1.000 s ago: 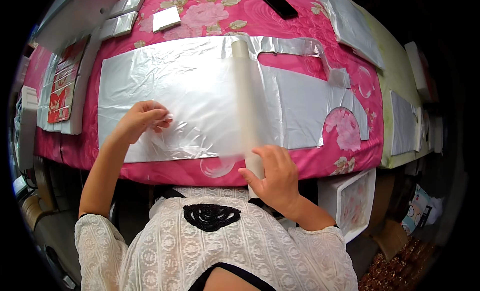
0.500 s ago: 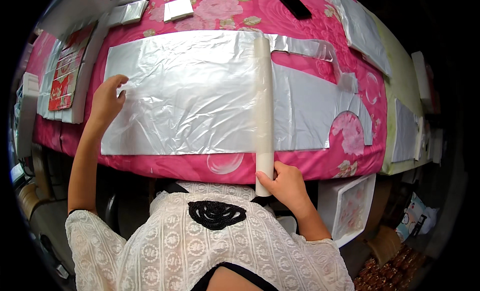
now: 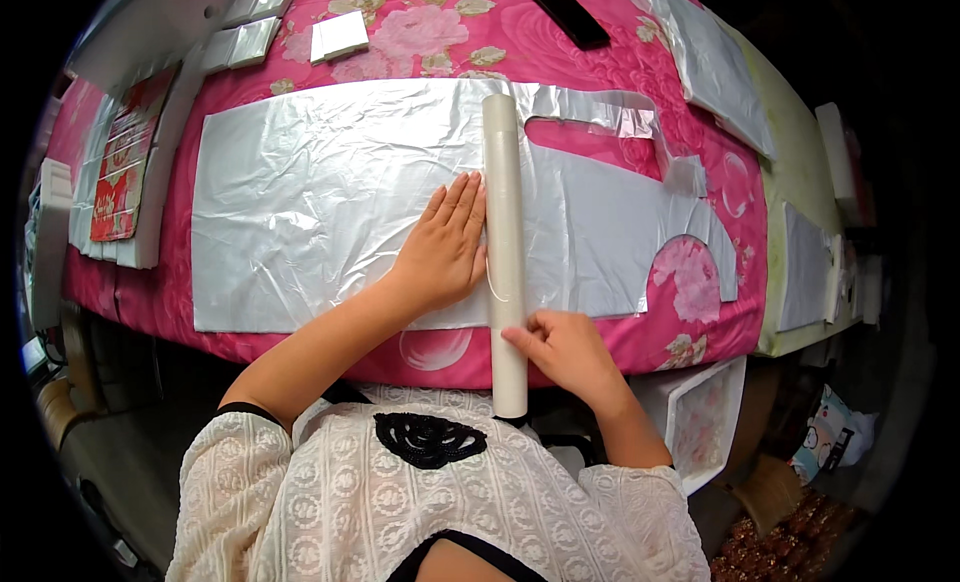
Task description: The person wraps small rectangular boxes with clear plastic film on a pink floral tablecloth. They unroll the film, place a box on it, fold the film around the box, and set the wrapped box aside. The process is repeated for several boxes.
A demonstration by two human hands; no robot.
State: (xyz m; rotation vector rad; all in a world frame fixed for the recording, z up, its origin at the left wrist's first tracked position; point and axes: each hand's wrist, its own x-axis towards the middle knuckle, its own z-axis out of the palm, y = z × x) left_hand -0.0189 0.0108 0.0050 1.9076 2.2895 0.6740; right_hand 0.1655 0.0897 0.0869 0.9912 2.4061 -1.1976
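A silvery-white plastic carrier bag [image 3: 290,212] lies flat and slightly creased, its cut-out handles pointing right. Across it, from far to near, lies a pale roller-like tube [image 3: 508,242], with its near end jutting past the table's front edge. My left hand [image 3: 445,242] is open, palm down on the bag, fingers together and pointing away along the tube's left side. My right hand [image 3: 565,347] is at the tube's near part, thumb against its right side and fingers curled; their tips are partly hidden.
A pink flowered cloth [image 3: 430,32] covers the table. At the back are a black phone [image 3: 567,14] and a small white packet [image 3: 340,36]. Stacked packs with a red cover [image 3: 130,162] stand left. More folded bags [image 3: 715,72] lie right. A white bin [image 3: 705,422] sits below the edge.
My left hand has come from the bag's left end to lie beside the tube. The tube has shifted slightly left. My right hand has moved a little farther up along it.
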